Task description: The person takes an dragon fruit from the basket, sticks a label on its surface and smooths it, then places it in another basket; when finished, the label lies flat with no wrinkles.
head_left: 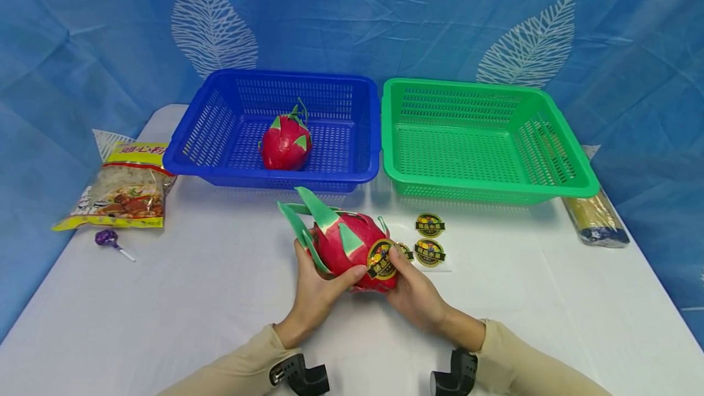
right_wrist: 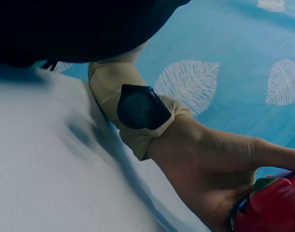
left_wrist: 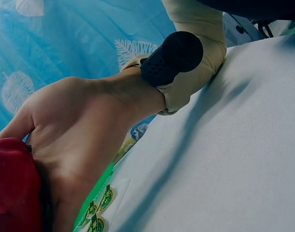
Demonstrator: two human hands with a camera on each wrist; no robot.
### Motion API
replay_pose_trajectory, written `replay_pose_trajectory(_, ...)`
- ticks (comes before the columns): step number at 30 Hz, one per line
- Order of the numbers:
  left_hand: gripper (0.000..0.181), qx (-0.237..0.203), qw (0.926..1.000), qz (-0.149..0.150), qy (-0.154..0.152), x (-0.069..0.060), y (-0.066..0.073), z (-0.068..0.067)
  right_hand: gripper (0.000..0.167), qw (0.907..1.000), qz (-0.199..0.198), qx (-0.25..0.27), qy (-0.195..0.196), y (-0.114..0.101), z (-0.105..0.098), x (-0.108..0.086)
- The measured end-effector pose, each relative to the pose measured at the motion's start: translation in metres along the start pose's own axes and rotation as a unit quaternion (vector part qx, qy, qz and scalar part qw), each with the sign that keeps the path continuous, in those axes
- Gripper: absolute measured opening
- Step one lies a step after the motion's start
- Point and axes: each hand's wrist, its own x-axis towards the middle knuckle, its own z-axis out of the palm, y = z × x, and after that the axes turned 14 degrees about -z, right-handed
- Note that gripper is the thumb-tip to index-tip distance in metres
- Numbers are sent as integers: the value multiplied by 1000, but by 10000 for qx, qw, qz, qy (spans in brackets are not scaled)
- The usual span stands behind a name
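Observation:
Above the white table, both hands hold a red dragon fruit (head_left: 343,240) with green leaf tips. My left hand (head_left: 316,298) grips its left side, thumb across the front. On the right side my right hand (head_left: 419,301) holds it, fingertips at a round black-and-gold sticker (head_left: 379,258) on the skin. Just behind the right hand lies a sheet with similar stickers (head_left: 430,252). The left wrist view shows the right hand (left_wrist: 84,130) against the red fruit (left_wrist: 13,183); the right wrist view shows the left hand (right_wrist: 210,169) against it (right_wrist: 275,208). Some fingers are hidden.
A blue basket (head_left: 280,179) at the back holds another dragon fruit (head_left: 286,144). Right beside it stands a green basket (head_left: 489,191). A noodle bag (head_left: 129,191) and purple lollipop (head_left: 107,238) lie left; a wrapped yellowish pack (head_left: 596,216) lies right.

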Motion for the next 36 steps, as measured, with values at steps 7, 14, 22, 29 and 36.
replay_pose_trajectory(7, 82, -78, 10000, -20, 12, 0, 0, 1, 49, 9968, -87, 789, -134, -1, -1, 2)
replay_pose_trajectory(14, 83, -18, 9999, -73, -69, 0, -1, 1, 46, 9922, -34, 1245, -56, -4, -1, 2)
replay_pose_trajectory(22, 83, 75, 9999, -77, -130, 0, -2, -1, 48, 9946, 119, 1003, 223, -8, 0, 3)
replay_pose_trajectory(29, 83, 67, 9990, -241, -375, -1, -1, 0, 51, 9984, 257, -285, 418, -15, -1, 3)
replay_pose_trajectory(36, 85, -8, 9964, -373, -765, -3, -1, 0, 59, 9961, 255, -814, 244, -16, -6, 4)
